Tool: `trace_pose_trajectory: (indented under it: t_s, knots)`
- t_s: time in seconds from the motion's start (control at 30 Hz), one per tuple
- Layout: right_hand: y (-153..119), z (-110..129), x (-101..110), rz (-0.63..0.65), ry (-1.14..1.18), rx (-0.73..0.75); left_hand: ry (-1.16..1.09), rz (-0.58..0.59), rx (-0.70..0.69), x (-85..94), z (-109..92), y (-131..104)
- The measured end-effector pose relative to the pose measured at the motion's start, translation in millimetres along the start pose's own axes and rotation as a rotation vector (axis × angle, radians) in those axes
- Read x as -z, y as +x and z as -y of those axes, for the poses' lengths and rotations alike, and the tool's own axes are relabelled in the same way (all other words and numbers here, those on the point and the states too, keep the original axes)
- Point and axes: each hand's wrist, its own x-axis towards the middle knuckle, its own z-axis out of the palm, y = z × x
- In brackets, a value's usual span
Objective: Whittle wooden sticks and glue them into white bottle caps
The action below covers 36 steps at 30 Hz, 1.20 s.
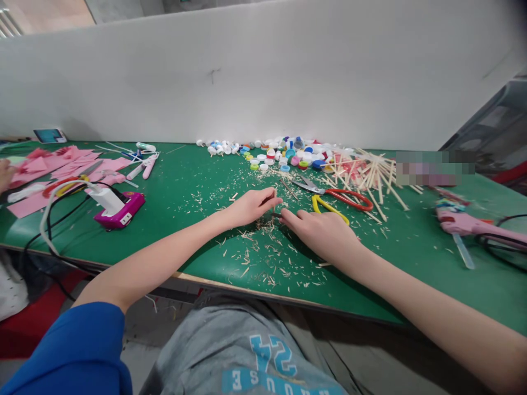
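My left hand (255, 207) is closed in a pinch on a thin wooden stick (274, 193), most of it hidden by the fingers. Just right of it, my right hand (319, 227) has its fingertips pressed together on something small and dark that I cannot make out. The hands almost meet over the green table, above a scatter of wood shavings (269, 269). Beyond my right hand lie scissors (346, 196) with one red and one yellow handle, their blades apart.
Bottle caps (284, 159) and a pile of wooden sticks (381, 173) lie along the back. A pink glue gun (465, 224) is at right. At left are a magenta power strip (123, 211) with cables, pink sheets (61, 167), and another person's hand (5, 174).
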Motion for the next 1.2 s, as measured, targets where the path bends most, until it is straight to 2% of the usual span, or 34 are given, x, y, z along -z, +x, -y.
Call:
trace_pose_trajectory:
  t_s: [0.43, 0.73, 0.93, 1.2]
  knots:
    - [4.7, -1.6, 4.4, 0.058, 0.128, 0.002, -0.003, 0.005, -0.001, 0.2, -1.2, -0.6]
    - [7.2, -4.2, 6.8, 0.16, 0.159, 0.041, 0.007, 0.014, -0.019, 1.8, -7.7, -1.0]
    - [3.9, -3.8, 2.8, 0.124, 0.172, 0.027, -0.005, 0.009, -0.019, 1.3, -6.4, -1.0]
    - [1.3, 2.1, 0.5, -0.058, 0.125, -0.012, -0.034, -0.025, -0.012, -0.2, -3.1, -0.7]
